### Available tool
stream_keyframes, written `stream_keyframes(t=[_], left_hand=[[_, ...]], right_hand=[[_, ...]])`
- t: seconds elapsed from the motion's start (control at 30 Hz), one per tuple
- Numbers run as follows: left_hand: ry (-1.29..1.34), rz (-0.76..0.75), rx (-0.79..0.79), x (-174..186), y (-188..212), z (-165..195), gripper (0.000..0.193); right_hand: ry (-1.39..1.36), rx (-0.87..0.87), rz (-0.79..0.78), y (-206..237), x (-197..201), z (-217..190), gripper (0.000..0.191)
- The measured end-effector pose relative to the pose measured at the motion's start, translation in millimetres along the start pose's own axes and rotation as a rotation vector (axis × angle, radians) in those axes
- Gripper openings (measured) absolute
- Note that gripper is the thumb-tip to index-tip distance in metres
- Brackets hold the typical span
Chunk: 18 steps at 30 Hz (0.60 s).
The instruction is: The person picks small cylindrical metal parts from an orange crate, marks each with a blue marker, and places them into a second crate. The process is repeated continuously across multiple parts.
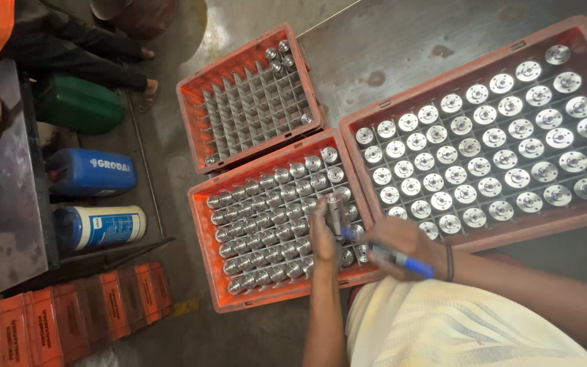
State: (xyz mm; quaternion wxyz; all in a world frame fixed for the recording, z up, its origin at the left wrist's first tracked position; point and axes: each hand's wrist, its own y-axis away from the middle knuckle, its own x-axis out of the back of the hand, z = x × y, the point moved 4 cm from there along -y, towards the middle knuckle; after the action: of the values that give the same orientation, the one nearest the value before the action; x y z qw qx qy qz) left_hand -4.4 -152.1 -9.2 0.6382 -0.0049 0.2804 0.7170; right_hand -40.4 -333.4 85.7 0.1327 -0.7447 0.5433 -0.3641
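Observation:
My left hand [322, 234] holds a small shiny metal cylinder part [335, 209] upright over the near orange crate [206, 234], which is packed with several like parts standing in a grid. My right hand [407, 246] grips a blue marker pen [394, 257], its tip pointing at the held part. The two hands are close together at the crate's right side.
A large orange crate [470, 64] at right holds several round flanged metal parts. A smaller orange crate [188, 102] behind has a mostly bare divider grid. Green [76, 103], blue [90, 171] and white-blue [100, 226] containers lie at left. Stacked orange crates [69, 316] sit bottom left. Another person's feet [145, 68] show top left.

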Motion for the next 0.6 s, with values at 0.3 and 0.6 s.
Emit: stream_keyframes(t=[0.3, 0.6], left_hand=[[0.054, -0.037, -0.032, 1, -5, -7, 0.032], [-0.991, 0.153, -0.374, 13, -5, 43, 0.035]], right_hand=[[-0.076, -0.082, 0.001, 9, -1, 2, 0.021], [-0.061, -0.27, 0.065, 12, 6, 12, 0.02]])
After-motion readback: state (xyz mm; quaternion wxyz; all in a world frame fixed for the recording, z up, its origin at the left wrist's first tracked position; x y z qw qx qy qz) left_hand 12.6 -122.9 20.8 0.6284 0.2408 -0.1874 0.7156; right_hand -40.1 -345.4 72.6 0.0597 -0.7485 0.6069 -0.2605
